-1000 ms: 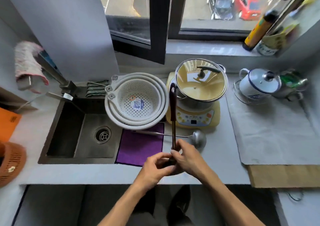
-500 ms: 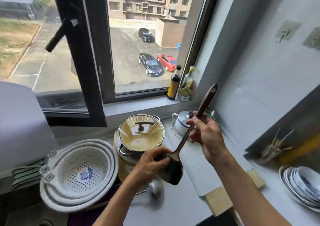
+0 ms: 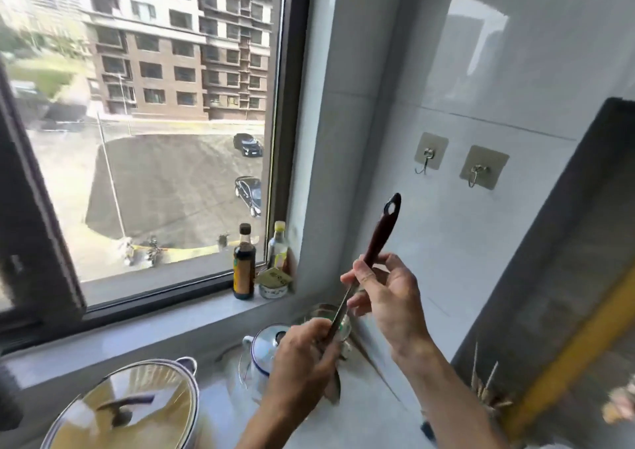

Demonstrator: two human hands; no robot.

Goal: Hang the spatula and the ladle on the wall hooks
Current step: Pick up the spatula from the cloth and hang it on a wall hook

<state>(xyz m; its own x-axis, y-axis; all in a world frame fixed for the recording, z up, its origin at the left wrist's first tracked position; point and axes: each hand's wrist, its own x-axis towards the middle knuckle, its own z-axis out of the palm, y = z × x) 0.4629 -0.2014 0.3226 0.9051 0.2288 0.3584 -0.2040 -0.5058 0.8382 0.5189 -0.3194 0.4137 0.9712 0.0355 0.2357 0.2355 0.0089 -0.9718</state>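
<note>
While both hands are raised over the pale worktop [image 3: 357, 417], the spatula [image 3: 376, 242] is held between them, tilted with its handle end up and to the right. Nearest the camera, the left hand [image 3: 302, 362] is curled shut around the lower end of the metal shaft, and the dark blade shows only as a sliver under that hand. Just above it, the right hand [image 3: 391, 297] pinches the bottom of the dark red-brown handle, the thumb and forefinger closed on it while the other fingers [image 3: 357, 302] are loosely spread. The handle's tip, with its hanging hole, points up toward the wall but stands well below the hooks, touching nothing.

At the lower left edge sits a steel pot under a glass lid [image 3: 134, 411]. Beside the left hand, partly hidden by it, stands a small white lidded pot [image 3: 264, 342]. Behind the hands another shiny vessel shows, too blurred to name.

Farther back, on the window sill [image 3: 165, 331], a dark sauce bottle [image 3: 244, 259] stands upright with a clear, yellow-capped bottle [image 3: 278, 246] just beside it in the corner.

On the white tiled wall [image 3: 446, 259] beyond, two adhesive metal hooks are stuck side by side, the left hook [image 3: 426, 160] and the right hook [image 3: 477, 173], both bare. Outside the window [image 3: 154, 122] lie parked cars and an apartment block. I see no ladle in this view.
</note>
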